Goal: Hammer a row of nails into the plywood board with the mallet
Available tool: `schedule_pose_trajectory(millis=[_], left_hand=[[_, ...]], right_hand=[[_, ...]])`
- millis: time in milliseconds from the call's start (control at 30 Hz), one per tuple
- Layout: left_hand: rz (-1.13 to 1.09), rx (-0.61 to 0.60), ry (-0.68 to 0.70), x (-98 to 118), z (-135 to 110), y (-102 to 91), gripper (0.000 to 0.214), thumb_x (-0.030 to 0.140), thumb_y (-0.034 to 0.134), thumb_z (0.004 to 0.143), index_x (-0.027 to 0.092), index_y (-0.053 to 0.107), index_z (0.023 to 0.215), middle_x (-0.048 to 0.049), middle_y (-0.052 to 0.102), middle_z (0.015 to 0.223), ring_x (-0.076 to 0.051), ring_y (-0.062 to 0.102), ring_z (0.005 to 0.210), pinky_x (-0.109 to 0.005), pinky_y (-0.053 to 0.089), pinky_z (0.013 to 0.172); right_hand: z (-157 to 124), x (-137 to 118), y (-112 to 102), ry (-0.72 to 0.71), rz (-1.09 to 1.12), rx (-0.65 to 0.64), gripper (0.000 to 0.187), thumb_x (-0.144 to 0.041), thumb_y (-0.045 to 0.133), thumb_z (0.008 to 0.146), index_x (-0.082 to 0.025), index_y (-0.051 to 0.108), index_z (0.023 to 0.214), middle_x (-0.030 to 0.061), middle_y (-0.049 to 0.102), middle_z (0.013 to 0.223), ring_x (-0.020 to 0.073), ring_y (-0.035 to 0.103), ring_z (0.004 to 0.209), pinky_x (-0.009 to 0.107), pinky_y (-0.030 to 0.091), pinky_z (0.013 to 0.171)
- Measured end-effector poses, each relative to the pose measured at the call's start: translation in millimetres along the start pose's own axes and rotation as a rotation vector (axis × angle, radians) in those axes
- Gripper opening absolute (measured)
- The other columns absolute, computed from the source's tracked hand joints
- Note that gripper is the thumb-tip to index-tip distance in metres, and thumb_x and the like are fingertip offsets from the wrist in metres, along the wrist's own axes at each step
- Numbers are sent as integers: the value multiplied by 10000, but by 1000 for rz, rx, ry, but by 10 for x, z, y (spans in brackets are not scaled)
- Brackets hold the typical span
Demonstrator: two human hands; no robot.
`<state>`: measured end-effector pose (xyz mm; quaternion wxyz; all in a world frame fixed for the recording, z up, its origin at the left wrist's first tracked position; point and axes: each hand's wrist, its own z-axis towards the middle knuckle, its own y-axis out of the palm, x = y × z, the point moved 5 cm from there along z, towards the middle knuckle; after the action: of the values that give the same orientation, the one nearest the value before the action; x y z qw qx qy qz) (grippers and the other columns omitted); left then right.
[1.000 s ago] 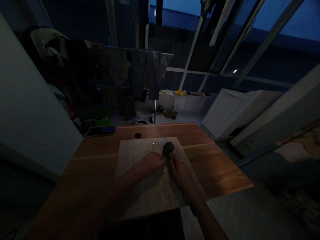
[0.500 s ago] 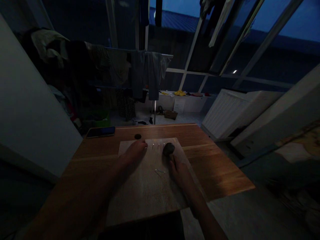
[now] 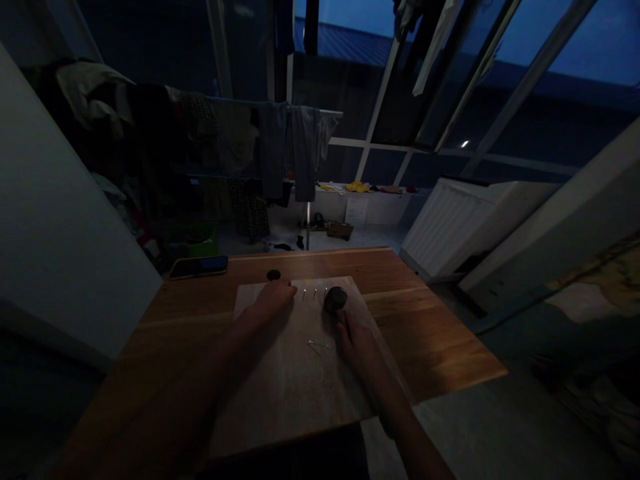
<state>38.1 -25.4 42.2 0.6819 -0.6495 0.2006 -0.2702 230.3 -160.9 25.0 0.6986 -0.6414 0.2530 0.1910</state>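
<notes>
On a pale wooden board (image 3: 280,387), several thin nails (image 3: 315,293) stand upright in a short row near the far edge. My left hand (image 3: 275,298) is closed at the left end of this row, its fingertips pinched around a nail that the fingers mostly hide. My right hand (image 3: 359,343) is wrapped round the short handle of a mallet (image 3: 335,301), whose dark, rounded head is over the right end of the row. Between my hands, closer to me, a few loose nails (image 3: 319,345) lie crossed on the board.
The board rests on a wooden table (image 3: 435,340). A phone (image 3: 199,267) lies at the table's far left corner, and a dark round spot (image 3: 273,275) shows beyond the board. Behind are a rack of hanging clothes (image 3: 280,147) and a white ribbed panel (image 3: 440,223).
The view has shifted slightly. My left fingertips have come a little closer to the standing nails and now cover the glint seen there before. The mallet stays almost in place.
</notes>
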Motion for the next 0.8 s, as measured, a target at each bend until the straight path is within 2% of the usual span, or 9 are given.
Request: schedule_pose_trajectory(millis=[100, 167, 267, 400, 567, 800], left_hand=[[-16, 5, 31, 21, 24, 13, 275, 36, 509, 868, 115, 769, 913, -203, 708, 1046, -314, 668, 1024, -379, 508, 858], [-28, 20, 49, 31, 41, 11, 294, 23, 495, 866, 114, 768, 924, -203, 713, 1051, -313, 669, 1036, -378, 505, 874], [-112, 70, 18, 3, 50, 25, 351, 25, 489, 870, 135, 751, 1076, -180, 728, 1075, -292, 685, 1014, -366, 510, 874], [-415, 217, -125, -92, -17, 124, 412, 86, 556, 865, 181, 692, 1242, -105, 757, 1041, -232, 706, 934, -331, 519, 881], [-779, 371, -271, -182, -124, 309, 319, 194, 646, 830, 188, 700, 1144, -33, 768, 876, -192, 719, 807, -296, 544, 795], [-892, 412, -286, -225, -107, 348, 287, 189, 687, 787, 195, 709, 1073, -19, 785, 824, -188, 736, 769, -288, 556, 762]], right_hand=[[4, 17, 9, -3, 3, 4, 453, -289, 362, 1037, -102, 598, 1376, 180, 773, 1096, 292, 740, 933, 328, 491, 771], [9, 27, 14, 2, 3, 1, 446, -289, 363, 1035, -103, 606, 1359, 182, 774, 1089, 295, 742, 921, 329, 489, 757], [13, 29, 12, 4, 3, 3, 455, -280, 362, 1033, -96, 587, 1382, 182, 773, 1100, 287, 740, 928, 326, 490, 769], [10, 23, 6, -5, -15, 7, 444, -288, 360, 1036, -111, 611, 1357, 174, 775, 1095, 286, 735, 926, 326, 485, 766], [2, 30, 13, 17, -39, 7, 452, -293, 358, 1041, -112, 594, 1382, 170, 778, 1077, 286, 741, 903, 327, 484, 754], [3, 13, 19, 8, -14, -17, 425, -283, 373, 1033, -127, 598, 1358, 152, 785, 1066, 277, 744, 927, 311, 482, 744]])
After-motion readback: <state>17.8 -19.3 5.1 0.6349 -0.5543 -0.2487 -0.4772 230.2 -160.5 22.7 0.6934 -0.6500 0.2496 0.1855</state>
